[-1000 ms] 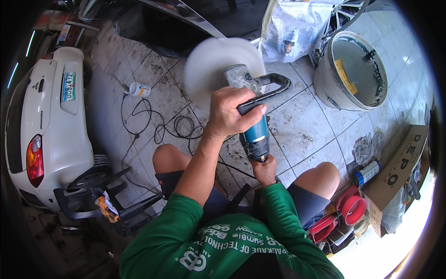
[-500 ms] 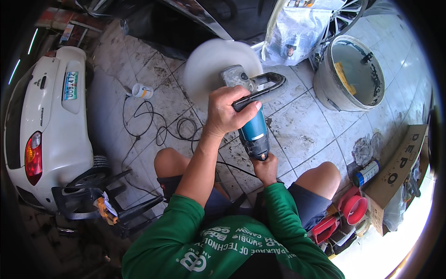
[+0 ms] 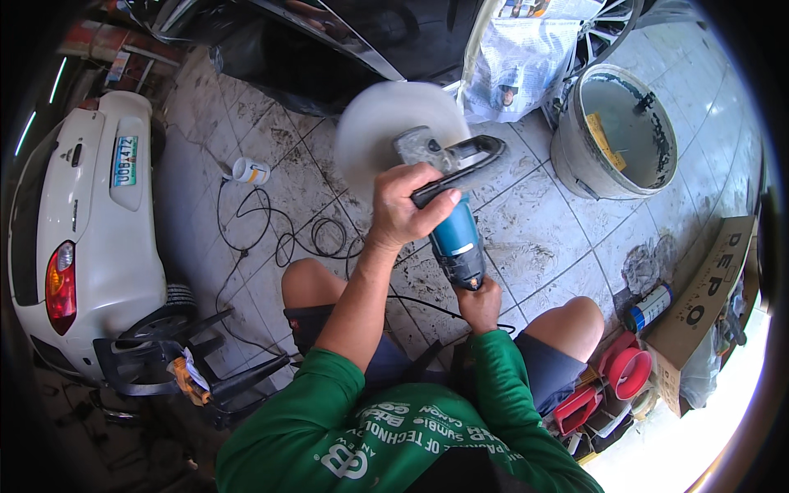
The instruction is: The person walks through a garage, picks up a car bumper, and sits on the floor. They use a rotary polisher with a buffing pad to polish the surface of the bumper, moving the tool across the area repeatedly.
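A teal and black power polisher (image 3: pixel 454 232) is held out in front of me. Its round white pad (image 3: pixel 366 135) is smeared by spinning. My left hand (image 3: pixel 400 204) is closed round the black loop handle (image 3: pixel 478 156) near the tool's head. Behind it, my right hand (image 3: pixel 481 306) grips the rear end of the body, its fingers partly hidden. The pad's far edge overlaps the lower side of a dark car (image 3: pixel 427 37); whether they touch I cannot tell. Taped newspaper (image 3: pixel 518 62) covers part of the car beside its wheel.
A grey bucket (image 3: pixel 567 164) stands at the right, with a small white tub (image 3: pixel 251 171) at the left. The black power cord (image 3: pixel 283 222) coils on the tiles. A white car (image 3: pixel 123 238) and black chair (image 3: pixel 148 361) are left; a cardboard box (image 3: pixel 699 296) and red items lie right.
The polisher and both hands have shifted slightly right and nearer to me. The pad is still blurred, and both grips stay the same.
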The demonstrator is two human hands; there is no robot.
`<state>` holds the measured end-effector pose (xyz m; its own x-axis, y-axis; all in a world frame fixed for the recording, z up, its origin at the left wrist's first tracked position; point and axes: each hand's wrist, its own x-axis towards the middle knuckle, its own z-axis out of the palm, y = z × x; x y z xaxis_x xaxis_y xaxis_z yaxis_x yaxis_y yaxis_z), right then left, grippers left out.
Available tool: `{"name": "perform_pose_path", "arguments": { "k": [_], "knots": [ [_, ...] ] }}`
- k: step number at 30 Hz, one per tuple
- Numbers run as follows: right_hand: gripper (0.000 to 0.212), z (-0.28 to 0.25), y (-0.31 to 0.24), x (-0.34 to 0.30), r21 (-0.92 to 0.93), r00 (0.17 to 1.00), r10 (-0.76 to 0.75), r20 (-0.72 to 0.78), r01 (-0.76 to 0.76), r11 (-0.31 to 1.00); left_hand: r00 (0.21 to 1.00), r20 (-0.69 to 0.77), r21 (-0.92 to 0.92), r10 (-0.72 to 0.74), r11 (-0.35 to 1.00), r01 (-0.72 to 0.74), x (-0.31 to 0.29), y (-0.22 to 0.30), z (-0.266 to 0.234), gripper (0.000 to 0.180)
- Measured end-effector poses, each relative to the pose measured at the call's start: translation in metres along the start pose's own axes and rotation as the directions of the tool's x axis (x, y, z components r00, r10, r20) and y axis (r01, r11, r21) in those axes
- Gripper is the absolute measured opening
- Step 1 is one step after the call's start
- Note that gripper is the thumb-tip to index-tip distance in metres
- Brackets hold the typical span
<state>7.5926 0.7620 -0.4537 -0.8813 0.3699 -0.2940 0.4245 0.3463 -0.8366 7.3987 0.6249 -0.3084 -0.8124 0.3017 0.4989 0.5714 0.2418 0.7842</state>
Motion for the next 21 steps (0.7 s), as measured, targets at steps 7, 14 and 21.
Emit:
{"name": "perform_pose_path", "arguments": {
  "k": [7, 14, 21],
  "knots": [
    [0.029, -0.011, 0.035, 0.017, 0.176, 0.988, 0.139, -0.073, -0.125, 0.976, 0.987, 0.117, -0.065, 0.108, 0.993, -0.101, 0.041, -0.011, 0.077, 0.027],
    [0.032, 0.003, 0.034, 0.025, 0.179, 0.984, 0.177, 0.032, -0.179, 0.967, 0.993, 0.104, 0.049, 0.047, 0.997, -0.052, 0.037, -0.019, 0.057, 0.026],
    [0.036, 0.055, 0.032, -0.002, 0.055, 0.974, 0.108, 0.197, -0.121, 0.991, 0.973, 0.007, 0.174, -0.229, 0.959, 0.224, -0.026, -0.035, -0.014, 0.023]
  ]
}}
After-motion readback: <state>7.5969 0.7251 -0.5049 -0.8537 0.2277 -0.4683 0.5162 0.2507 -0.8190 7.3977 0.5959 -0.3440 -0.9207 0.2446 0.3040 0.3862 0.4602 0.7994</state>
